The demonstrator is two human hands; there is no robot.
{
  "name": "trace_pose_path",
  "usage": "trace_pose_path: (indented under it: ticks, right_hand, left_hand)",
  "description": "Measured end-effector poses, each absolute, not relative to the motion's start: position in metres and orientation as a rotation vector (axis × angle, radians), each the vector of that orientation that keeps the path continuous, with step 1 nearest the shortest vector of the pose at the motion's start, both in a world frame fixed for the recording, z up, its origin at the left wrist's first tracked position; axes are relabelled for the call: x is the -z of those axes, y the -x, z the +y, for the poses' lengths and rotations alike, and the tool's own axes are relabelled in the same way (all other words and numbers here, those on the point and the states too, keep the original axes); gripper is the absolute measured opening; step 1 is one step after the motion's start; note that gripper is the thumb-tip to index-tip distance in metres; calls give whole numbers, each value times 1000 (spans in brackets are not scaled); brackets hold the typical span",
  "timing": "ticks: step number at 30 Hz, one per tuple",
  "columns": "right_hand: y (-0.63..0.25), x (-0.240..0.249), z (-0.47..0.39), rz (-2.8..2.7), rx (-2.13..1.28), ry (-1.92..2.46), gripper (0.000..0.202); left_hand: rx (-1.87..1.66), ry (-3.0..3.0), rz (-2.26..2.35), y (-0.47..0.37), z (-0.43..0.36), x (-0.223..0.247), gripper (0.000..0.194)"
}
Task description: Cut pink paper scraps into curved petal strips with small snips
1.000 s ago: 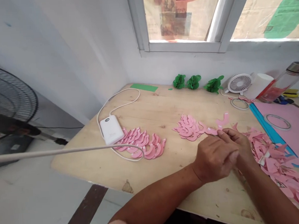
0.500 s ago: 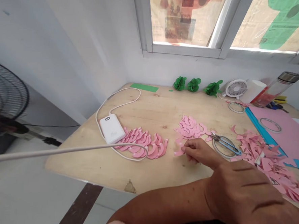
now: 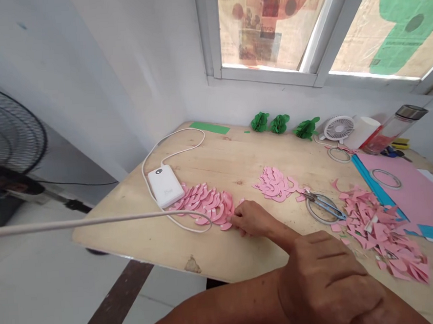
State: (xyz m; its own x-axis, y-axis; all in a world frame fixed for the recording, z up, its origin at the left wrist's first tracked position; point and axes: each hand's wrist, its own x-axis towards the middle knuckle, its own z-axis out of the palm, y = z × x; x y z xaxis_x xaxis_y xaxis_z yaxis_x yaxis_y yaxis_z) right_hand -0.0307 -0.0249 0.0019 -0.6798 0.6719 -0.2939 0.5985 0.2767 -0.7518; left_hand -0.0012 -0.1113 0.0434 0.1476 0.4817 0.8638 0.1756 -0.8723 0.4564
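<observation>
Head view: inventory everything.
Window: 1, grey, top
Table: 1, beige, centre
Large fan: 1, black, left
Power bank: 1, white, left
Cable: 1, white, left
Curved pieces: many, pink, centre
Scraps: many, pink, right
Scissors: 1, blue-handled, right
Rings: 3, grey, right
Paper bunches: 3, green, back
Strip: 1, green, back
Small fan: 1, white, right
Cylinder: 1, white, right
Bottle: 1, clear, right
Sheets: several, pink/blue, right
Left hand: 1, nearer camera
Right hand: 1, at curved pieces

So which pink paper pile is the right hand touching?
The leftmost pile, beside the white device; the right hand meets its right end. No hand touches the middle pile or far-right scraps.
</observation>
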Motion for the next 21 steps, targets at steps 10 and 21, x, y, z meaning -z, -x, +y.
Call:
trace_pose_path:
  ticks: [10, 21]
  right_hand:
    - [-21, -8, -24, -2412, -923, 1271, 20]
    - [4, 9, -28, -2899, -135, 861, 22]
  left_hand:
    - [-1762, -2203, 642, 6, -104, -43, 22]
    - [-1712, -2290, 675, -4, -98, -33, 23]
